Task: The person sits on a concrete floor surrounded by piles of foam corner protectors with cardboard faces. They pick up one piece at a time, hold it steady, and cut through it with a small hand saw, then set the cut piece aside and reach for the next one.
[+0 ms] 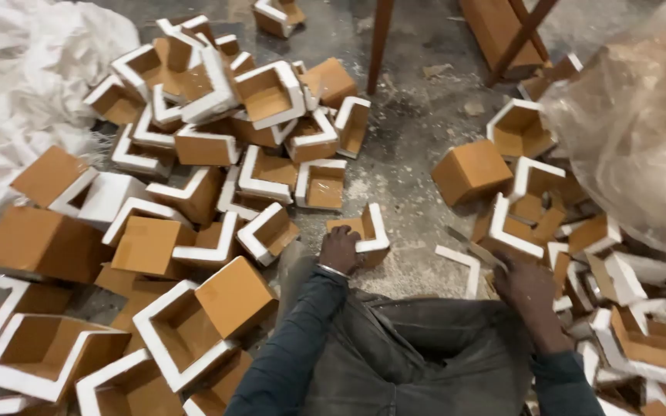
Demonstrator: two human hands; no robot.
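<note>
Seen from above, the left hand point(340, 249) grips a brown corner piece point(365, 229) edged in white foam, while the right hand point(528, 286) rests, fingers spread, on the near pile point(572, 231); a larger heap point(217, 139) lies beyond the left hand, seemingly unsorted.

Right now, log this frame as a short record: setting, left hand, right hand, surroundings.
setting: dusty concrete floor, seen from above the person's lap
left hand: left hand in a closed grip on a brown L-shaped corner piece with white foam edging
right hand: right hand rests spread on a pile of similar pieces; grip not closed on anything
surroundings: large heap of corner pieces to the left; white sacking at upper left; clear plastic bag at right; wooden legs at top
</note>
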